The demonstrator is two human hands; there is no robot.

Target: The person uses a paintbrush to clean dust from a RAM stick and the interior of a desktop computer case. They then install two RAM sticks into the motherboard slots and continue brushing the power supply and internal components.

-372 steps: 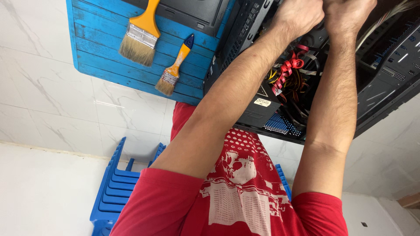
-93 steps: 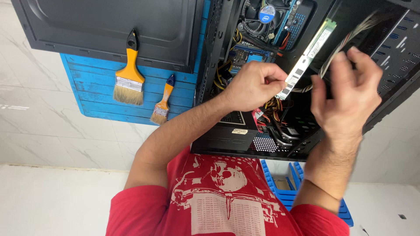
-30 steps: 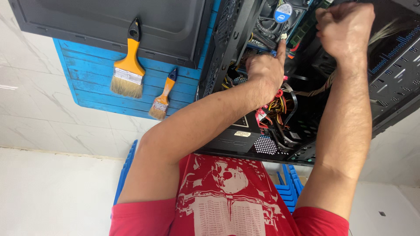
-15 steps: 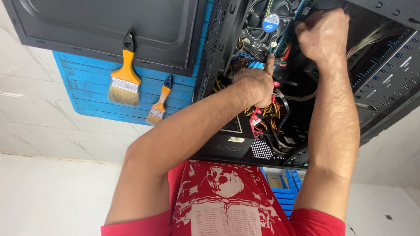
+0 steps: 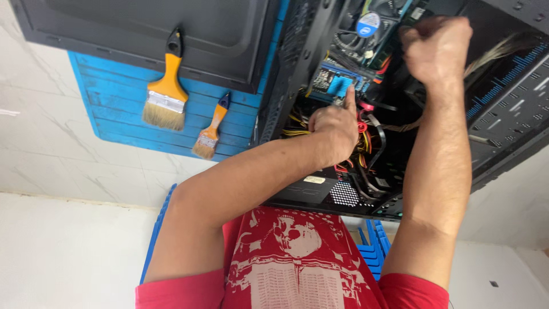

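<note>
A person in a red printed shirt works with both hands inside an open black computer case (image 5: 503, 114), which fills the upper right of the frame on a blue wooden tabletop (image 5: 123, 123). The left hand (image 5: 334, 126), loosely curled with one finger extended, touches a blue part of the circuit board (image 5: 334, 86). The right hand (image 5: 437, 48) is a closed fist near the round cooling fan (image 5: 366, 28); whether its grip holds anything cannot be told. The side panel (image 5: 148, 28) is already off and the work inside seems unfinished. Red and yellow cables (image 5: 366, 123) tangle below. Two orange-handled brushes (image 5: 163, 91) lie at upper left.
</note>
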